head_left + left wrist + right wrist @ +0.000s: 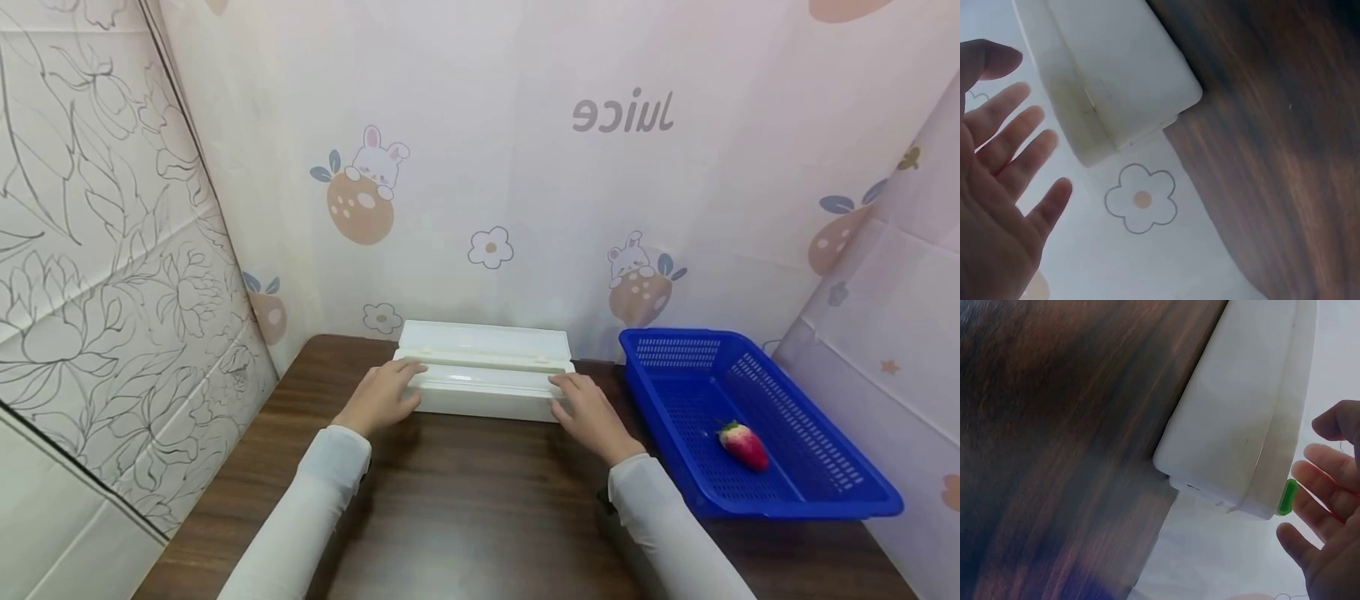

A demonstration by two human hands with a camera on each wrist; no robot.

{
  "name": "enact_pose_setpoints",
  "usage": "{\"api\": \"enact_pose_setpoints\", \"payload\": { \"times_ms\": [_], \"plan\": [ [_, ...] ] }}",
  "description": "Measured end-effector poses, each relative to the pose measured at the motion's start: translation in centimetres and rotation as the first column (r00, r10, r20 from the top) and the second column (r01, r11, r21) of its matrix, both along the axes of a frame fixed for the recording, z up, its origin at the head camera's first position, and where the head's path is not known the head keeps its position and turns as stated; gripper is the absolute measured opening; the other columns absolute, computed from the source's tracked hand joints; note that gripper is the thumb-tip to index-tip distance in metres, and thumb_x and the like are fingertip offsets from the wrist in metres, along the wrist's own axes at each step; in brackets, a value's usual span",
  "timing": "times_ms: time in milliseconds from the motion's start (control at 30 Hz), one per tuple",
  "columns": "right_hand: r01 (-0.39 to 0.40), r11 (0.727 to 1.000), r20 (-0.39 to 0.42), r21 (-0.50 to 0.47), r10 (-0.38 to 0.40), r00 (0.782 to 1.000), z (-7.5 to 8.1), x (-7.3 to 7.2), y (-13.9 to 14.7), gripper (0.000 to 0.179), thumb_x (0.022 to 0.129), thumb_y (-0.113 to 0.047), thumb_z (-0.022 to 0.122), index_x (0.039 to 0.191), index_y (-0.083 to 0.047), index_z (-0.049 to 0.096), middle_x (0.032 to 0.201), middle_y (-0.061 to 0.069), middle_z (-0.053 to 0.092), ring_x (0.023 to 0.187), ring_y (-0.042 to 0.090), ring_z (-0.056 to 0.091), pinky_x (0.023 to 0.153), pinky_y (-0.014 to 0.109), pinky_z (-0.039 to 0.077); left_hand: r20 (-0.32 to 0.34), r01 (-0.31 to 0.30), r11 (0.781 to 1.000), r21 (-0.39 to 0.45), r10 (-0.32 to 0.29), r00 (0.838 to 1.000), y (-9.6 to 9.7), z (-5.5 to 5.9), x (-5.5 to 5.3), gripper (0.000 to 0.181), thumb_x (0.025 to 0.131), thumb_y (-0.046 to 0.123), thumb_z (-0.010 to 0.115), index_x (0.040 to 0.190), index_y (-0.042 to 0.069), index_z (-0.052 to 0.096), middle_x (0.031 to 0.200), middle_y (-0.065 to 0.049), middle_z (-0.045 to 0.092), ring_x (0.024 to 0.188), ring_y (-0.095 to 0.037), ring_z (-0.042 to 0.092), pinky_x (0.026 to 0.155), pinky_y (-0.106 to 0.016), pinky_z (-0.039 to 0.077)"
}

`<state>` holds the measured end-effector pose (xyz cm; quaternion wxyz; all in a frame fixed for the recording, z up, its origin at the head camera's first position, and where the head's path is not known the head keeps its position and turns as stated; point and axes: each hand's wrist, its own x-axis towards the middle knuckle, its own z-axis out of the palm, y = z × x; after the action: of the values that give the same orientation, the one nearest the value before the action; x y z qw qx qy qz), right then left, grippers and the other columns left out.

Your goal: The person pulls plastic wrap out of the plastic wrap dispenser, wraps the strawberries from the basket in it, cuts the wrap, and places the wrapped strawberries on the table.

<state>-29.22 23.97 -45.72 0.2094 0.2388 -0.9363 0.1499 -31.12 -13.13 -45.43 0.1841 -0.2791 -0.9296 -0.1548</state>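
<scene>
A long white box [487, 405] lies across the back of the table, with a raised white panel [483, 338] along its rear side. My left hand [381, 398] is at the box's left end, fingers spread and relaxed. In the left wrist view, that hand [999, 194] appears beside the box's end, palm showing and holding nothing. At the right end is my right hand [596, 417], its fingers loosely bent and gripping nothing. Near its fingertips in the right wrist view, a small green tab [1287, 497] sticks out from the box; I cannot tell whether they touch.
To the right stands a blue plastic basket [660, 433] with perforated sides. One red and pale strawberry [742, 446] lies in it. The dark wooden table [465, 500] meets a printed wall covering [491, 167] directly behind the box. A flower-patterned panel [112, 250] borders the left side.
</scene>
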Motion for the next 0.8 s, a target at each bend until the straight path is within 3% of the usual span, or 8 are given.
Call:
{"api": "enact_pose_setpoints", "payload": {
  "times_ms": [133,467,667,800],
  "plan": [
    [-0.008,0.999,0.052,0.051,0.005,0.999,-0.3,-0.4,0.0,0.040,0.087,-0.020,0.061,0.123,-0.003,0.057,0.121,0.017,0.060,0.113,0.032,0.049,0.093,0.056,0.043,0.041,0.016,0.997,-0.072,-0.013,0.999,0.0,0.3,-0.2,0.040,0.086,0.024,0.058,0.124,0.010,0.059,0.128,-0.009,0.057,0.116,-0.023,0.050,0.096,-0.048,0.045],
    [-0.014,0.995,0.049,0.103,0.009,0.999,-0.2,-0.9,-0.3,0.034,0.087,-0.018,0.060,0.117,-0.002,0.062,0.109,0.014,0.064,0.103,0.030,0.054,0.085,0.054,0.048,0.099,-0.007,0.987,-0.158,0.022,0.995,0.2,0.9,-0.3,0.039,0.087,0.024,0.057,0.123,0.008,0.060,0.120,-0.010,0.062,0.110,-0.024,0.053,0.093,-0.044,0.048],
    [-0.020,0.995,0.019,0.094,0.018,1.000,0.0,-1.1,-0.4,0.023,0.088,-0.015,0.059,0.107,-0.005,0.067,0.100,0.010,0.065,0.092,0.028,0.056,0.077,0.051,0.050,0.138,0.016,0.994,-0.111,-0.001,0.990,0.1,0.9,-0.9,0.028,0.091,0.019,0.054,0.114,0.007,0.065,0.113,-0.009,0.064,0.106,-0.022,0.055,0.093,-0.042,0.048],
    [-0.029,0.997,0.039,0.066,0.027,0.999,0.0,-1.5,-0.4,0.017,0.091,-0.014,0.057,0.101,-0.006,0.068,0.098,0.009,0.065,0.091,0.027,0.056,0.079,0.051,0.050,0.182,0.027,0.999,-0.039,-0.019,0.983,-0.1,0.8,-1.7,0.020,0.094,0.014,0.054,0.106,0.007,0.068,0.109,-0.007,0.066,0.105,-0.021,0.056,0.094,-0.041,0.048]
  ]
}}
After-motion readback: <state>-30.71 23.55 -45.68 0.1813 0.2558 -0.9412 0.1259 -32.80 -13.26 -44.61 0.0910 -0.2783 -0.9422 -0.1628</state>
